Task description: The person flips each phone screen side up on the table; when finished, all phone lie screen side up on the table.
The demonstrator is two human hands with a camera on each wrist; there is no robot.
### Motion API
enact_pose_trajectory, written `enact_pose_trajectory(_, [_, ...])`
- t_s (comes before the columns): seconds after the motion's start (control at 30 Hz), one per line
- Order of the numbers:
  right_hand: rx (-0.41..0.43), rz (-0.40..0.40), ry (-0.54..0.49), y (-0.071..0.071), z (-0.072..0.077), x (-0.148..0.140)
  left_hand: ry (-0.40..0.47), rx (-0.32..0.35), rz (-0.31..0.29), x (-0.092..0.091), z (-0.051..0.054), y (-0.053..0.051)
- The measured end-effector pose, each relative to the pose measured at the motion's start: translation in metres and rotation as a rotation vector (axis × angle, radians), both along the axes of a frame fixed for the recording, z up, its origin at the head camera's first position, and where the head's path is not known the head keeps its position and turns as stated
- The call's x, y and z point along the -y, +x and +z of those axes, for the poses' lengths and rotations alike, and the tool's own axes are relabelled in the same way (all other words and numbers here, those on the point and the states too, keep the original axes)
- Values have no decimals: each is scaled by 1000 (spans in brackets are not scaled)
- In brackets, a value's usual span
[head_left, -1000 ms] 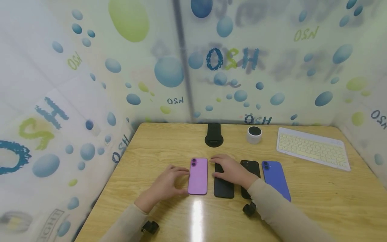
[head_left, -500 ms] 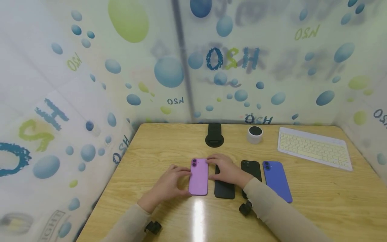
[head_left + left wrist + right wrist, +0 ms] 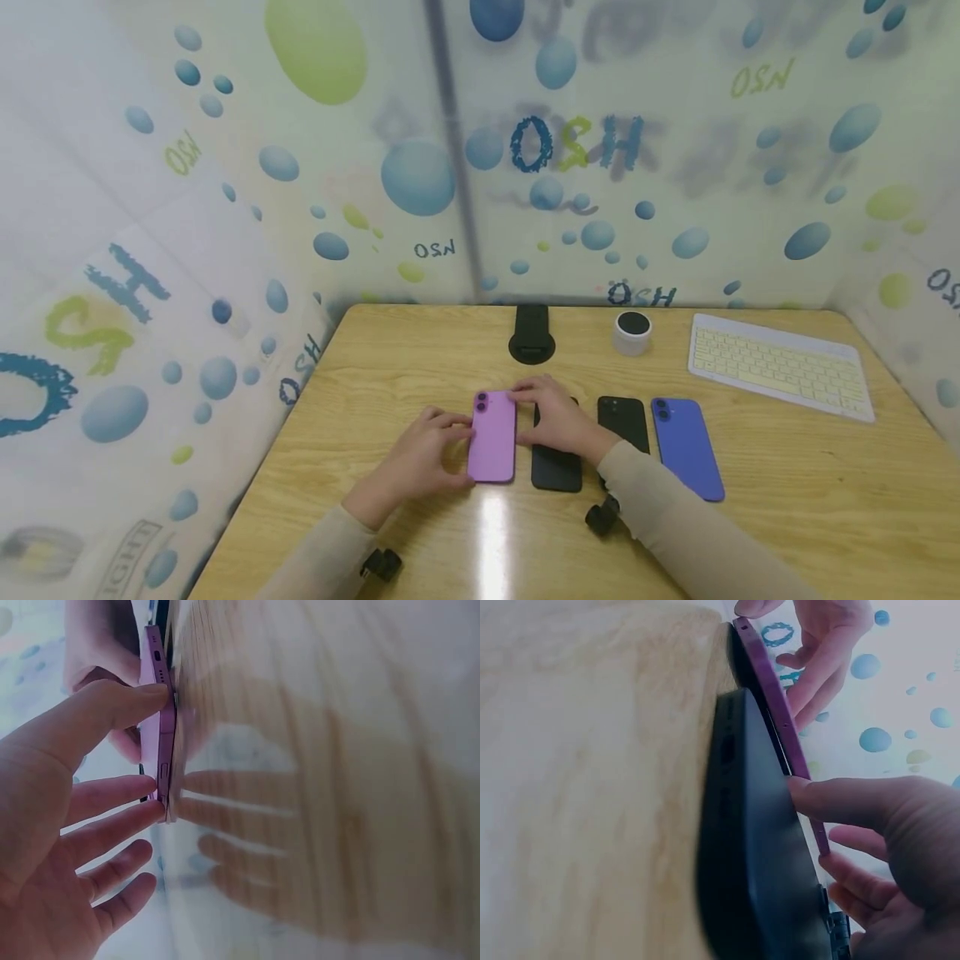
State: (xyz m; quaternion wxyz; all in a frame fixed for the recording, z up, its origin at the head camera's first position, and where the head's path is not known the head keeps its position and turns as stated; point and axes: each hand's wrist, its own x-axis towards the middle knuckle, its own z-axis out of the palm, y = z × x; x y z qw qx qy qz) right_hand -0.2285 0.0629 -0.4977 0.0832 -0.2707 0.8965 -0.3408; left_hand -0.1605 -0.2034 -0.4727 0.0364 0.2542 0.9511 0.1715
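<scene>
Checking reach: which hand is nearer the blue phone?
Right: the right hand is left of the blue phone; the left hand is farther, just left of the pink phone.

Beige sleeves [image 3: 701, 525], black wrist cameras [image 3: 602, 517], bare hands [image 3: 422, 457]

In the head view, most of the upper half of the plain black, flat phone [image 3: 557, 473] is covered by the bare right grip [image 3: 558, 421]. The lower part of the black phone with a corner camera [image 3: 622, 417] and the lower left corner of the blue phone [image 3: 686, 446] are hidden by the beige right sleeve [image 3: 690, 533]. The pale wooden surface [image 3: 847, 533] is cut off by the lower edge. Legends on the slim white keyboard [image 3: 780, 367] cannot be read. In the left wrist view, the bare left grip [image 3: 37, 817] is cut off.
</scene>
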Motion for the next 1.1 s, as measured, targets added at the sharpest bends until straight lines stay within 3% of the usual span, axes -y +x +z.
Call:
enact_pose_trajectory(0.3, [50,-50,-62,4,5,-2,47,20,-9,2,-1,-2])
enact_pose_trajectory(0.67, [-19,-40,-101,9,13,-3,78,71,-5,0,-3,-3])
enact_pose_trajectory(1.1, [-12,-21,-184,15,15,2,255,123,-19,-1,-2,-2])
